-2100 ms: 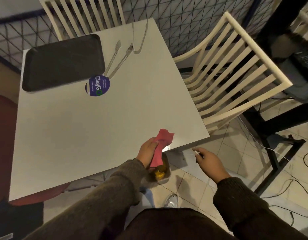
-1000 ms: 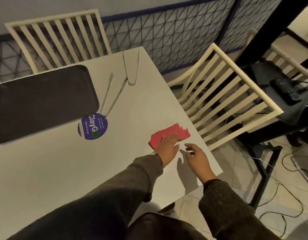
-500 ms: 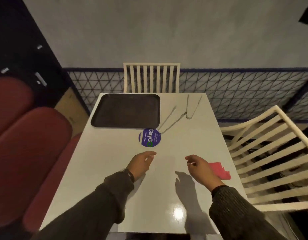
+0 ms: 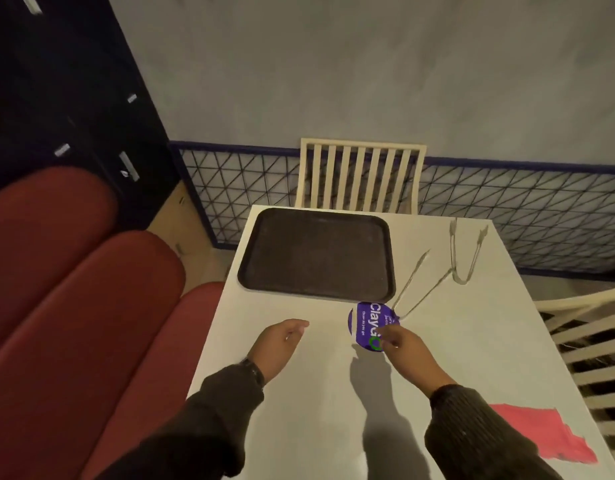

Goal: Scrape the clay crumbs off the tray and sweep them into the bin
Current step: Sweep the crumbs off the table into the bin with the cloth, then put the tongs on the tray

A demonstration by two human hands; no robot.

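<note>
Dark tray (image 4: 318, 252) at far end of white table (image 4: 299, 393), well beyond both hands.
L hand (image 4: 278, 344) loosely open, empty, nr left edge; R hand (image 4: 404, 348) fingers (image 4: 385, 332) curled over purple ClayGo lid (image 4: 366, 325), grip unclear. Pink cloth (image 4: 541, 433) nr R sleeve.

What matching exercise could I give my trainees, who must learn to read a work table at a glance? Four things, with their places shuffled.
Things:
1. dark tray
2. pink cloth
3. purple ClayGo lid
4. metal tongs

Places:
A. near right corner of the table, beside the right sleeve
B. far right part of the table
C. far left part of the table, in front of the slatted chair
D. just below the tray's near right corner, at the right hand fingertips

Pairs: 1-C, 2-A, 3-D, 4-B
</note>
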